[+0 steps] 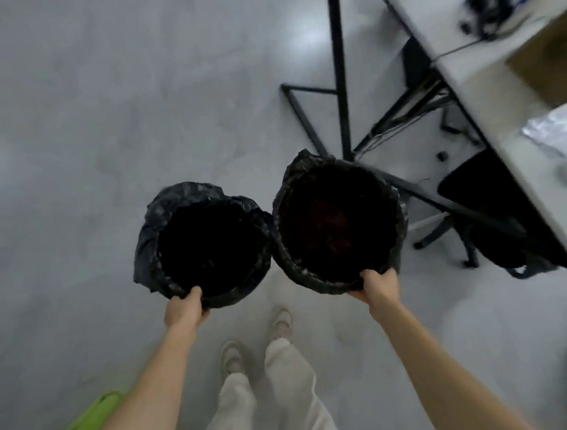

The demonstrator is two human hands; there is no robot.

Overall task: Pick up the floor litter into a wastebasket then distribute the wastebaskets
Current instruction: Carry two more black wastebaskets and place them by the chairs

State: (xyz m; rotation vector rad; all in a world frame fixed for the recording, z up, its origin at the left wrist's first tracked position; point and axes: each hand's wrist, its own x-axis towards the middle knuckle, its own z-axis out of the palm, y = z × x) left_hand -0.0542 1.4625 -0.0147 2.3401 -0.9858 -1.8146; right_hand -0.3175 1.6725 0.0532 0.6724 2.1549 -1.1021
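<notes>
I'm carrying both bins above the floor [77, 126] nr the desk [484, 85], left hand [185, 308] curled round the near rim of the left wastebasket [209, 247], right hand [379, 288] likewise on the right wastebasket [337, 222]; no litter visible, so pickup prob done, distributing yet to do.
</notes>
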